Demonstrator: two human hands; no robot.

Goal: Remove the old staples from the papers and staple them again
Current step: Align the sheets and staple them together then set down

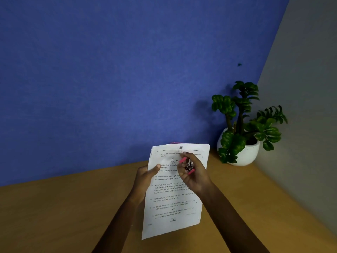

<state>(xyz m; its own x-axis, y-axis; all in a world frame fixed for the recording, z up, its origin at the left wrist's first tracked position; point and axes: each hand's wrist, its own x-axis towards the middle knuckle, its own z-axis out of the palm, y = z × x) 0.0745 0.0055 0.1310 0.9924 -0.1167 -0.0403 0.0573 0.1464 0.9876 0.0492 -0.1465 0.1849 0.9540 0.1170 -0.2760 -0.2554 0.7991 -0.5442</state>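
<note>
- The left hand (pixel 145 177) holds a sheaf of white printed papers (pixel 175 198) by the left edge, thumb pressed on the front page, fingers behind
- The papers are lifted above the brown wooden desk (pixel 63 216), tilted towards the camera
- The right hand (pixel 194 172) is closed around a small pink and silver stapler (pixel 188 166), in front of the upper part of the page
- A green leafy plant in a round white pot (pixel 244 152) stands in the desk's far right corner, against the blue wall (pixel 109 70)

Both arms reach forward, bare. Left hand (pixel 145 177) grips left edge of papers (pixel 173 198), thumb on front. Right hand (pixel 194 172) curled around small pink stapler (pixel 188 166), fingers bent, above page.
</note>
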